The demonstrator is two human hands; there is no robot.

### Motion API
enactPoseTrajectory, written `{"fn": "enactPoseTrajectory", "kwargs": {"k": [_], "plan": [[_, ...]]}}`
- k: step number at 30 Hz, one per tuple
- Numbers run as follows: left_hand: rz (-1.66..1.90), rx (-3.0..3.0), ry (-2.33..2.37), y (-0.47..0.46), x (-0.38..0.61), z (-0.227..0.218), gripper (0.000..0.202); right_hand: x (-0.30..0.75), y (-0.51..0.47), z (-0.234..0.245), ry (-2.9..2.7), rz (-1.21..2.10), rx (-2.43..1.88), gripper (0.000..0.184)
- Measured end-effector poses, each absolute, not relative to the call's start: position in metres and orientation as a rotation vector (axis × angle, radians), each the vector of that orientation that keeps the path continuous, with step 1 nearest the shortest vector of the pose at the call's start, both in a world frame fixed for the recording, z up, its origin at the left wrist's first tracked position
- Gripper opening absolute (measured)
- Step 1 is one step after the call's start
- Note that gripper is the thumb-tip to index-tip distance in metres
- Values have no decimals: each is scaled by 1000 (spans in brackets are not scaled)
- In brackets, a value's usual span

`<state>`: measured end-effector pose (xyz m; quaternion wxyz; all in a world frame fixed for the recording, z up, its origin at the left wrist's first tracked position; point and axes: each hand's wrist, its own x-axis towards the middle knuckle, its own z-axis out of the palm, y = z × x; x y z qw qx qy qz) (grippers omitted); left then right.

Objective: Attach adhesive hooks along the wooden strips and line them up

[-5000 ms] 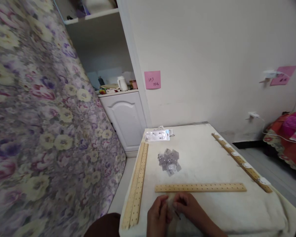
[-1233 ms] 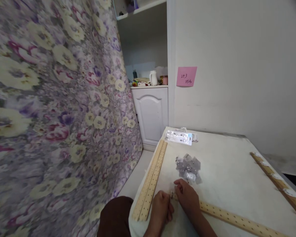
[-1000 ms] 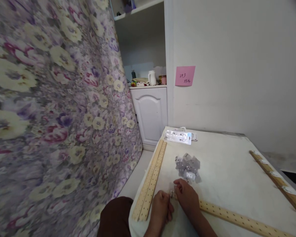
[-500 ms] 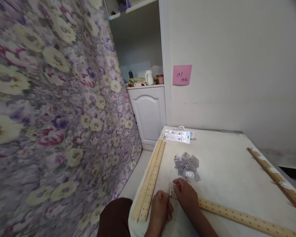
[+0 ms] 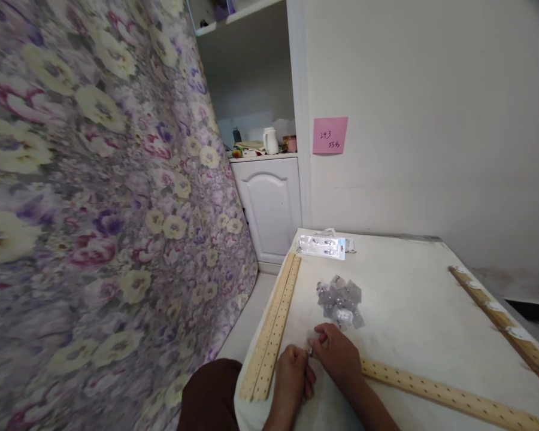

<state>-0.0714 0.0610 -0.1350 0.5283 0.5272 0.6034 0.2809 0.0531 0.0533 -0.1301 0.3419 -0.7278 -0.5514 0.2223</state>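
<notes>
Tabletop (image 5: 399, 311) spreads rightward; hands (image 5: 291, 372) (image 5: 338, 354) hold shiny piece (image 5: 310, 351) near left edge (image 5: 240, 409).

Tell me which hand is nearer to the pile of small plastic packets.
Right. The right hand is just on the near side of the pile of small plastic packets; the left hand is farther toward the person and off to the left.

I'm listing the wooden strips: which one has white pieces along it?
The right-edge strip: a row of white pieces sits along it, while the left pair and the near strip show none.
</notes>
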Motion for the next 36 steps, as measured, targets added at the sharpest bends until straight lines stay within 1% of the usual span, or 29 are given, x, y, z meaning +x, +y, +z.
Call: {"fn": "enactPoseTrajectory", "kwargs": {"k": [5,17,26,36], "plan": [[668,1260,1447,60,-71,-134,31,53,54,-130,-1428,593,-1905,24],[662,1255,1442,63,-72,-143,28,53,56,-127,-1423,647,-1948,22],[675,1266,1440,60,-71,-137,34,55,59,-130,-1417,661,-1966,21],[706,1298,1426,60,-72,-141,22,56,65,-132,-1405,716,-1987,20]]}}
